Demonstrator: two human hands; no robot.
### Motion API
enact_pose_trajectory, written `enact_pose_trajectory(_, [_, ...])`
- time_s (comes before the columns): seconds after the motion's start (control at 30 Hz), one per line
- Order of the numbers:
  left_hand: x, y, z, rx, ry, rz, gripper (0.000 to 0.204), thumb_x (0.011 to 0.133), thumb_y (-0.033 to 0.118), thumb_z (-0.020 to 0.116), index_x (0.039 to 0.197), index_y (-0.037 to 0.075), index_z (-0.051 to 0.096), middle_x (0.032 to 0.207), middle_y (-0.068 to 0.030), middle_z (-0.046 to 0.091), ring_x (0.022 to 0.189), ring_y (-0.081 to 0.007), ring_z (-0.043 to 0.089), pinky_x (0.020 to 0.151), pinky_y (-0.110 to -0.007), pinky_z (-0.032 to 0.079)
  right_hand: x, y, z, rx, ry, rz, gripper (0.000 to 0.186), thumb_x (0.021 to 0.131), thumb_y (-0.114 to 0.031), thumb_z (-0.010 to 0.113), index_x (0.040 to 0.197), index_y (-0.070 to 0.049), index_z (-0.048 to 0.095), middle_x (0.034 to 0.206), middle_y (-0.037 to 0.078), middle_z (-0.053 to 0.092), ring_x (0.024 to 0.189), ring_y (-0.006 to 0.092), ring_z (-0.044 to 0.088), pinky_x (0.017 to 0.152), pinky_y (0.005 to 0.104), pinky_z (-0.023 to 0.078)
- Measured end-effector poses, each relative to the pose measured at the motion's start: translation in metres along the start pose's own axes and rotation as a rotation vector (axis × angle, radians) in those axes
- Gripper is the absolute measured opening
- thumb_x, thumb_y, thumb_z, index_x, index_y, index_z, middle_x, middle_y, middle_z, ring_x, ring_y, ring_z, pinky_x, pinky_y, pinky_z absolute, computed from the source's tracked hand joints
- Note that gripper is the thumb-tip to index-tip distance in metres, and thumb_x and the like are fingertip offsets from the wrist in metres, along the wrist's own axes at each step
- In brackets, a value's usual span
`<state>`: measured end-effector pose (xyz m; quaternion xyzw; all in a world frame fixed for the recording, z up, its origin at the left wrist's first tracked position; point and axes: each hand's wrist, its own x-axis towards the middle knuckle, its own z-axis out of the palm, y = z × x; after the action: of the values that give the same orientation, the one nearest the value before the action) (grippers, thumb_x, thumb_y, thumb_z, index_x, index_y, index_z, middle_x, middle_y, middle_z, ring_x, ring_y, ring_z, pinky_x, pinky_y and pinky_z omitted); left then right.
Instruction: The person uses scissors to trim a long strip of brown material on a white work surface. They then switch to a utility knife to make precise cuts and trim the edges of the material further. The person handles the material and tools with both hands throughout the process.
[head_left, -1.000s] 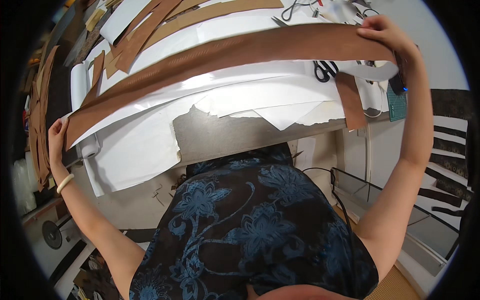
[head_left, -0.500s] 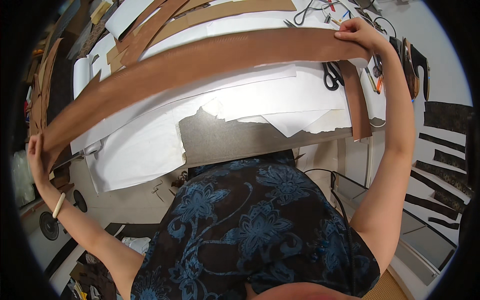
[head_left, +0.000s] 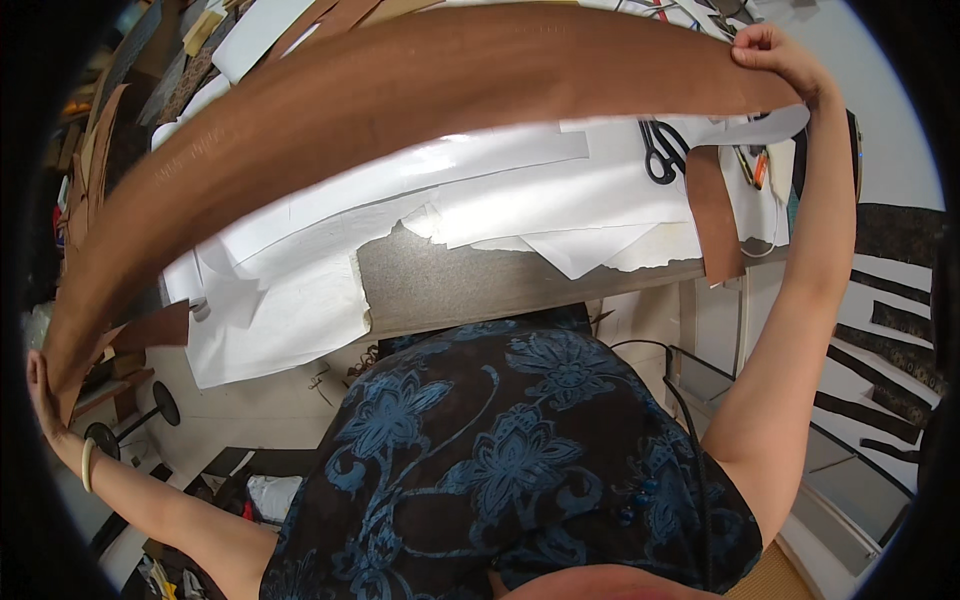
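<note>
At the far left, near the rim of my view, my left grip [head_left: 46, 398] pinches the brown strip [head_left: 420, 80], fingers pressed together on its edge. A pale bangle [head_left: 88, 466] rings that wrist. Beyond the grip, more brown lengths [head_left: 100, 165] hang in a bundle. Just right of my hand a brown tail [head_left: 155, 327] sticks out below the strip; I cannot tell whether it is part of the same piece.

From there the brown strip rises in a wide arch, raised above the counter [head_left: 450, 290] and right across my view, its brown face toward me. Under it, white paper sheets [head_left: 290, 335] cover much of the counter, leaving a bare grey patch in the middle, before my dark blue-flowered garment [head_left: 500, 450].

Farther right, black-handled scissors [head_left: 663, 160] lie on the paper below the strip's lower edge. Beside them a brown end piece [head_left: 714, 215] drops over the counter's front edge, and an orange tool [head_left: 761, 170] lies near.

At upper right, my right grip [head_left: 780, 62] pinches the strip's upper edge, thumb against fingers; below it the pale underside curls into sight. Dark strips [head_left: 895, 232] show farther right.
</note>
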<state>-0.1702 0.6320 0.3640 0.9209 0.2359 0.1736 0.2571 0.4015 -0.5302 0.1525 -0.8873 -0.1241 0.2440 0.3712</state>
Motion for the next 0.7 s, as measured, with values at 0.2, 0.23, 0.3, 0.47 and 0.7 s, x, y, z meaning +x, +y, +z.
enact_pose_trajectory(0.2, [-0.013, 0.012, 0.206, 0.252, -0.289, -0.145, 0.044, 0.102, 0.032, 0.077, 0.074, 0.007, 0.054, 0.072, 0.0079, 0.044, 0.07, -0.0065, 0.039, 0.061, -0.029, 0.032, 0.004, 0.001, 0.073, -0.223, -0.214, 0.031, 0.026, 0.089, -0.027, 0.088, 0.084, -0.005, 0.075, 0.077, -0.006, 0.067, 0.074, 0.005, 0.058, 0.068, 0.025, 0.049])
enact_pose_trajectory(0.23, [-0.02, 0.013, 0.22, 0.344, -0.267, -0.127, 0.05, 0.101, 0.035, 0.078, 0.071, 0.005, 0.051, 0.068, 0.0069, 0.042, 0.068, -0.0072, 0.038, 0.058, -0.031, 0.031, 0.011, 0.004, 0.089, -0.227, -0.221, 0.016, 0.027, 0.09, -0.028, 0.087, 0.084, -0.005, 0.075, 0.076, -0.005, 0.067, 0.073, 0.0056, 0.058, 0.069, 0.0257, 0.049])
enact_pose_trajectory(0.3, [-0.031, 0.033, 0.281, 0.535, -0.134, 0.008, 0.056, 0.098, 0.04, 0.081, 0.071, 0.001, 0.051, 0.065, 0.0011, 0.041, 0.065, -0.0093, 0.038, 0.057, -0.033, 0.031, 0.008, 0.011, 0.106, -0.226, -0.179, 0.031, 0.027, 0.092, -0.027, 0.086, 0.084, -0.004, 0.075, 0.075, -0.004, 0.068, 0.072, 0.0063, 0.058, 0.069, 0.0266, 0.05])
enact_pose_trajectory(0.47, [-0.068, 0.134, 0.343, 1.057, 0.11, 0.295, 0.038, 0.1, 0.038, 0.073, 0.118, 0.005, 0.067, 0.111, -0.0137, 0.07, 0.105, -0.0364, 0.066, 0.086, -0.047, 0.054, -0.008, 0.012, 0.115, -0.173, -0.085, 0.022, 0.028, 0.093, -0.026, 0.085, 0.085, -0.001, 0.075, 0.071, -0.002, 0.066, 0.069, 0.0071, 0.056, 0.065, 0.0272, 0.049])
enact_pose_trajectory(0.7, [-0.149, 0.354, 0.529, 0.016, -0.21, 0.718, 0.029, 0.096, 0.009, 0.075, 0.124, 0.001, 0.071, 0.128, -0.0165, 0.07, 0.118, -0.0335, 0.067, 0.101, -0.041, 0.056, -0.022, -0.054, 0.18, -0.906, 0.5, -0.36, 0.026, 0.086, -0.023, 0.084, 0.101, -0.003, 0.076, 0.106, 0.013, 0.074, 0.102, 0.035, 0.07, 0.09, 0.0438, 0.057])
